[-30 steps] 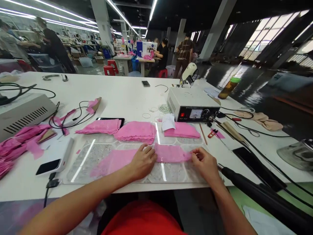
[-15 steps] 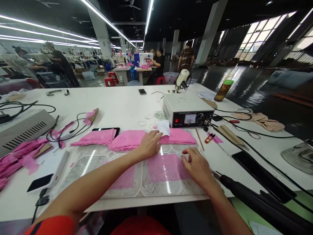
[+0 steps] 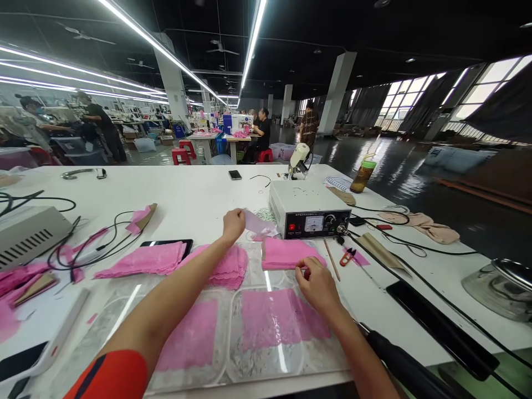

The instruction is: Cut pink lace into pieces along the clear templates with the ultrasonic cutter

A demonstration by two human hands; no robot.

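My left hand (image 3: 234, 225) is closed at the near side of the control box, pinching the corner of a thin pale sheet (image 3: 254, 223). My right hand (image 3: 319, 284) has thumb and fingers curled together at the near edge of a folded stack of pink fabric (image 3: 286, 252); whether a layer is between the fingertips cannot be made out. Below my hands is a clear plastic board (image 3: 266, 363) with pink fabric pieces (image 3: 270, 318) showing flat in it. Partly behind my left forearm lies another pink fabric stack (image 3: 230, 266).
A control box (image 3: 310, 197) with a lit red switch stands behind the stacks. Right of them lie red thread snips (image 3: 347, 256), a brown stick (image 3: 331, 259), cables and a black-handled tool (image 3: 399, 354). A drink bottle (image 3: 363, 176) stands farther back. People work in the background.
My left hand has moved away and to the left from the right-hand pink stack, with the pale sheet. My right hand has moved forward to that stack's edge. The camera view has tilted up.
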